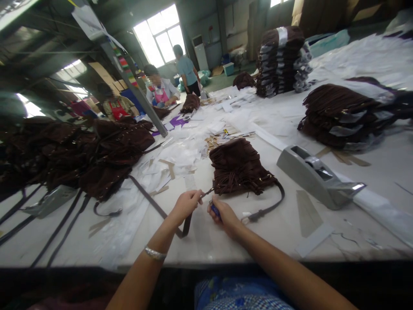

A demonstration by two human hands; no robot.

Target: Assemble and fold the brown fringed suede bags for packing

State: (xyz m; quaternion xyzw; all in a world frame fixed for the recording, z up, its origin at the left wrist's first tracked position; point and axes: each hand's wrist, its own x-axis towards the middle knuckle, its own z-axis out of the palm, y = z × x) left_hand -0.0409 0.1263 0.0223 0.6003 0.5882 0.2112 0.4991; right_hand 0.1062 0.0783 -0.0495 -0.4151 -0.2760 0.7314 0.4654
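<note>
A dark brown fringed bag [237, 165] lies on the table just beyond my hands. My left hand [187, 206] is closed, pinching the bag's strap [187, 224] close to its lower left corner. The strap's loose length runs back to the left across the tabletop. In my right hand [226, 217], also closed, is a small blue tool with a metal end [215, 209]; its exact kind is partly covered by the fingers. That hand is just right of the strap end, below the bag. Another strap piece [266, 211] with a buckle curves from the bag's right side.
A grey tape dispenser [318, 174] stands to the right. Piled brown bags [109, 150] lie at the left; stacked bags [342, 112] and a taller stack [280, 60] stand at the right. Paper scraps [174, 159] litter the table [206, 245]. Co-workers [161, 90] are at the far side.
</note>
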